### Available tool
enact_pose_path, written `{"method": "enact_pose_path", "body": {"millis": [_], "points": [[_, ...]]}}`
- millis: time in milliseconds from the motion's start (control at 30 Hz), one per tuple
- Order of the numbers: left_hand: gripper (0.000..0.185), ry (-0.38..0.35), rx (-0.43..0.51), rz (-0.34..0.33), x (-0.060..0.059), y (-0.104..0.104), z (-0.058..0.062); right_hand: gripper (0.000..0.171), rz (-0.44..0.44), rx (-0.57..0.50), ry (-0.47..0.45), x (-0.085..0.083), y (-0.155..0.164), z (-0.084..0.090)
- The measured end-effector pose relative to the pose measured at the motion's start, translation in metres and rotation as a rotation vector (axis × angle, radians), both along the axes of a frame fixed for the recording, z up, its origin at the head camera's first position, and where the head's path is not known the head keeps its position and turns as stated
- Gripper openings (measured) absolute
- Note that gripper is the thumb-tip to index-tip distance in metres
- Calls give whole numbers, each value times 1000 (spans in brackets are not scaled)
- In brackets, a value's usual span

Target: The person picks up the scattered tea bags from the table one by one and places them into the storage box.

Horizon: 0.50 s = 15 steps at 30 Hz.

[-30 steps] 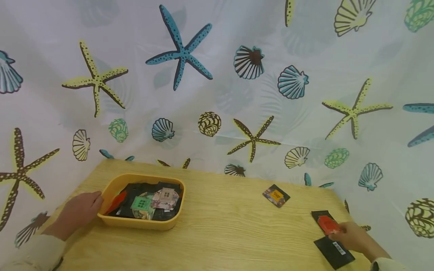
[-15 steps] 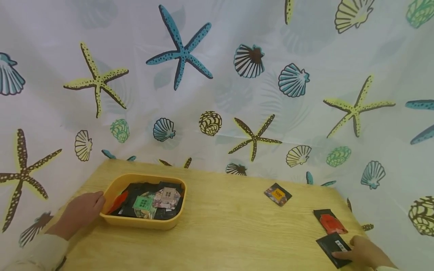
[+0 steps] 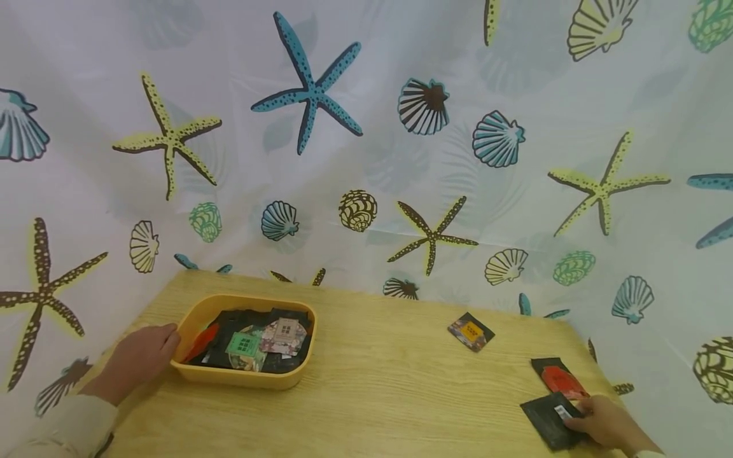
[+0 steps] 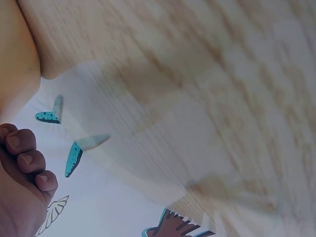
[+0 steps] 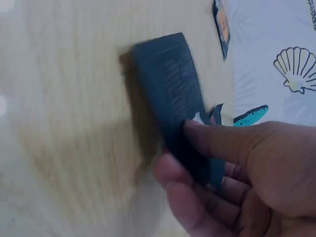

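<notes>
My right hand [image 3: 606, 422] pinches a flat black packet [image 3: 548, 416] with a white barcode label, thumb on its upper face. Seen from the right wrist, the packet [image 5: 170, 84] is tilted over the wood and throws a shadow. Just behind it lies a black packet with a red label [image 3: 564, 380]. At the left, my left hand [image 3: 134, 357] holds the left rim of a yellow plastic basket [image 3: 240, 378]. In the left wrist view its fingers [image 4: 33, 161] are curled below the basket wall [image 4: 17, 54]. Inside the basket are several black packets, with a green label [image 3: 243, 344] and a pink label [image 3: 284, 331] on top.
Farther back on the wood-grain table [image 3: 378, 375] lies a dark patterned packet with an orange label [image 3: 472, 331]. A white cloth [image 3: 372, 159] printed with starfish and shells hangs behind the table and along both sides.
My right hand has left the red-labelled packet, moved toward the front to the barcoded black packet and lifted and shifted it slightly left. The left hand stays at the basket.
</notes>
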State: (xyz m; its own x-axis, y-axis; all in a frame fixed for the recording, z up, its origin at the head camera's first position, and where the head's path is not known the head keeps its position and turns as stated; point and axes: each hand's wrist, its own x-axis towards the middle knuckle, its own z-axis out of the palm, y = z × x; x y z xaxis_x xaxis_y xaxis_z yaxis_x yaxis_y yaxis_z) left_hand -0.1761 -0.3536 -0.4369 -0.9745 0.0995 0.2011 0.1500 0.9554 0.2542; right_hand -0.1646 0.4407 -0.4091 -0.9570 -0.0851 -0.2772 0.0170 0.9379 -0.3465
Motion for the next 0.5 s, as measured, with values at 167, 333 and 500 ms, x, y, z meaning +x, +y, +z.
{"method": "enact_pose_path", "body": {"millis": [167, 333, 500], "points": [[34, -10, -8, -2, -1, -2, -3, 33, 29, -226, -69, -12, -17, 14], [34, -20, 2, 0, 0, -1, -2, 49, -65, -378, -128, -27, -54, 30], [35, -22, -5, -1, 0, 0, 0, 53, -126, -523, -116, -36, -101, 39]]}}
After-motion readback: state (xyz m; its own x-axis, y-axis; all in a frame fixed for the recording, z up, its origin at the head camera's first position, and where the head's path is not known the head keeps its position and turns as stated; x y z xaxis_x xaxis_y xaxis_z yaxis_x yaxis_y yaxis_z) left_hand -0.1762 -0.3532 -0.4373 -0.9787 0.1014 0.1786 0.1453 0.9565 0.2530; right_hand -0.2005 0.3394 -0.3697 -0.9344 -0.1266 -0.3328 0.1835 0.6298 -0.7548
